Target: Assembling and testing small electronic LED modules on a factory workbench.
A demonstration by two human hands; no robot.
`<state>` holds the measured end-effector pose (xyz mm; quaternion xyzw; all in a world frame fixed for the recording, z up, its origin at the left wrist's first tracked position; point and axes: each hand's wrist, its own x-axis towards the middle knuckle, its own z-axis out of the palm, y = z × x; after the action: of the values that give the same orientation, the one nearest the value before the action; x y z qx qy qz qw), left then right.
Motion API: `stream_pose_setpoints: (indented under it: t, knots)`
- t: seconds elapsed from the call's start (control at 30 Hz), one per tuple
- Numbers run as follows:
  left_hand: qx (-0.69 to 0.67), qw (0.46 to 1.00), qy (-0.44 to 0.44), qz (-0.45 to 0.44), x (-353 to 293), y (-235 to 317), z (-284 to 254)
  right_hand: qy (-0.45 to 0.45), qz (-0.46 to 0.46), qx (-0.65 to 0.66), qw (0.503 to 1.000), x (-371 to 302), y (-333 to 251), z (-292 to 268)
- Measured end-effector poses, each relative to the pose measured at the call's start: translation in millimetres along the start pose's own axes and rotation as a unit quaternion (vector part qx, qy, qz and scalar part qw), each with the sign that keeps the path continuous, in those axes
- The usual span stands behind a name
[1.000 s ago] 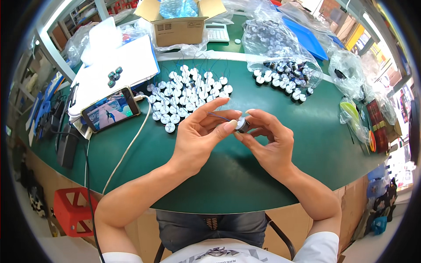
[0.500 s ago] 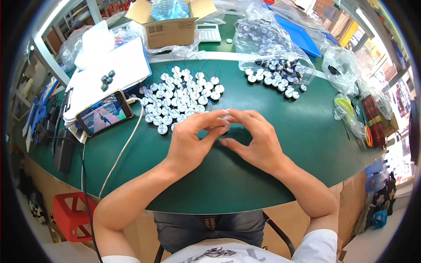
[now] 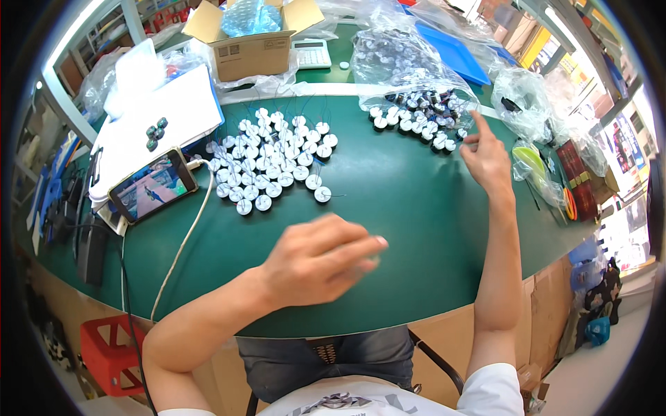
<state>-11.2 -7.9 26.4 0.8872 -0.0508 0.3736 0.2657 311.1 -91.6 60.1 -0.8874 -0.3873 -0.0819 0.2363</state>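
Observation:
My left hand hovers over the near middle of the green table, its fingers loosely curled and smeared by motion; whether anything is in them cannot be made out. My right hand reaches out to the right, index finger stretched toward a clear plastic bag and the other fingers bent, with nothing visible in it. Small round white-topped parts with dark sides spill from the bag's mouth. Left of centre stands a cluster of similar white-topped parts with thin wires. One such part sits at the cluster's near right edge.
A propped phone with a white cable stands at left, beside papers bearing several small dark parts. Behind are an open cardboard box, a calculator and a blue tray. Orange-handled scissors lie at right.
My hands, together over the table before, are now apart. The right has moved right to the bag, the left nearer to me. A wired part now shows at the cluster's near right edge.

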Motion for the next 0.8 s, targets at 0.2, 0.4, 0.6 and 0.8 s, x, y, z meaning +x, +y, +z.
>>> stream_pose_setpoints:
  t: [0.2, 0.4, 0.6, 0.8]
  knots:
    - [0.044, 0.986, -0.138, -0.085, -5.7, -15.0, 16.1, -0.054, -0.029, 0.016, 0.998, 3.8, 7.9, 29.5]
    - [0.114, 0.979, -0.100, -0.136, -8.8, -19.4, 14.6, 0.055, -0.016, -0.029, 0.998, 4.4, 13.0, 12.8]
    - [0.039, 0.988, 0.002, -0.150, -4.4, -14.0, 7.2, 0.161, -0.128, 0.198, 0.958, -36.7, -58.0, -6.2]
    - [-0.234, 0.928, 0.144, -0.251, 3.5, -10.1, 8.5, 0.034, -0.383, 0.299, 0.874, -100.9, -104.4, 25.1]
